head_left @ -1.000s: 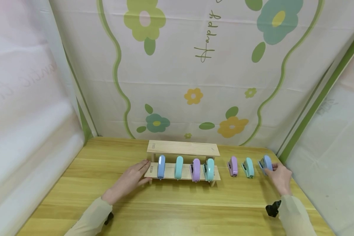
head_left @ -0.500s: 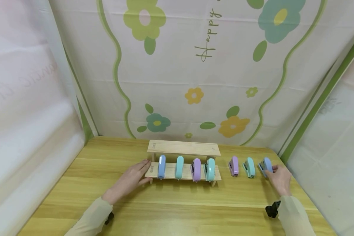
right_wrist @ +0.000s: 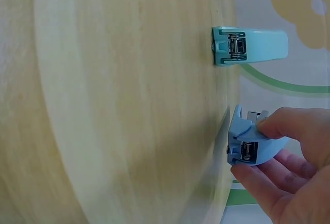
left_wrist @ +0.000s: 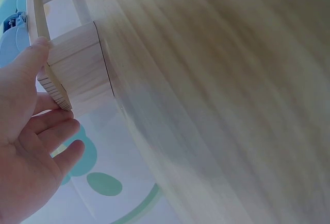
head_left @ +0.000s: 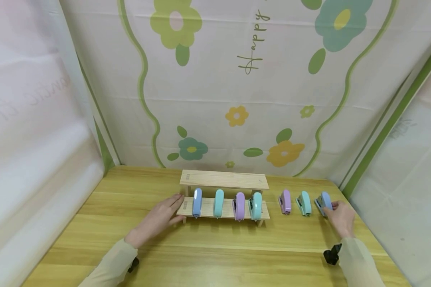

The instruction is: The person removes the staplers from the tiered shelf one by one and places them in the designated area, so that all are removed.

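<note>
Flowered curtain (head_left: 201,95) behind rack (head_left: 224,179), staplers (head_left: 324,201)

Held blue stapler (head_left: 324,202) slightly lower

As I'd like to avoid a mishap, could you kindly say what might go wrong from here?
The right hand pinches the blue stapler, which might slip from its fingers if lifted. If the left hand, gripping the lower shelf, jolts it, the four staplers there could shift or fall. Swung left, the blue stapler might knock the turquoise stapler beside it.
</note>
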`<action>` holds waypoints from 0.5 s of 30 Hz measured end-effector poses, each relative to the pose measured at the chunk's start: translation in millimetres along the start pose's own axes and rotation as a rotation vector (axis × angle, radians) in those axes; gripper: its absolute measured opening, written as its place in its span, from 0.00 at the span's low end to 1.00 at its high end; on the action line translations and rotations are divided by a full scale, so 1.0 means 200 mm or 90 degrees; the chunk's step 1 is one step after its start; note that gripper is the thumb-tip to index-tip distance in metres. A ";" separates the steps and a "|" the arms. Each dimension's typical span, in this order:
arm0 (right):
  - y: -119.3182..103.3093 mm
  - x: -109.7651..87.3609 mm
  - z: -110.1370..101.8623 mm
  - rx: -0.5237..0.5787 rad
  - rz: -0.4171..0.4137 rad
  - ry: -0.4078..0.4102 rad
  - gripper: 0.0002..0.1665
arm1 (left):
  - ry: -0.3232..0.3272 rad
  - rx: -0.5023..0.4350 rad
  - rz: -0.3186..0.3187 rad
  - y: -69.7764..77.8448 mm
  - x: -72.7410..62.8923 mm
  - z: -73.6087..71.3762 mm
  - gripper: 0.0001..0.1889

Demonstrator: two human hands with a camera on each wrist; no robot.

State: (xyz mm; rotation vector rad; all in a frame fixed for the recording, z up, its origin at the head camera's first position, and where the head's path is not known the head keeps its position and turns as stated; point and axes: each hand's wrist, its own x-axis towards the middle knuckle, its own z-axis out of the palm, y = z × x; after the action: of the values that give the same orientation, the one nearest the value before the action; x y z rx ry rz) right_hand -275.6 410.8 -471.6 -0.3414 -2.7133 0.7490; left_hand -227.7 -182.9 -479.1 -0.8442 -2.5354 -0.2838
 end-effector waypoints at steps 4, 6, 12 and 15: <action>0.00 0.00 0.00 0.000 -0.001 -0.001 0.22 | 0.003 0.000 0.002 0.00 0.00 0.00 0.37; -0.01 -0.01 0.00 0.001 0.000 -0.003 0.22 | 0.003 0.002 0.002 0.00 0.00 0.00 0.37; 0.00 -0.01 0.01 0.000 0.006 -0.006 0.22 | 0.004 0.006 0.005 0.00 0.00 -0.01 0.37; 0.00 -0.01 0.01 0.000 0.009 -0.007 0.22 | 0.008 0.008 0.009 0.00 0.00 0.00 0.37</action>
State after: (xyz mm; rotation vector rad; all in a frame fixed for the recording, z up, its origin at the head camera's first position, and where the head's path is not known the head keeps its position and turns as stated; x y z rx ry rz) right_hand -274.1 408.5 -474.1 -0.3584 -2.7242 0.7573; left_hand -227.6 -182.6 -478.2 -0.8521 -2.5171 -0.2684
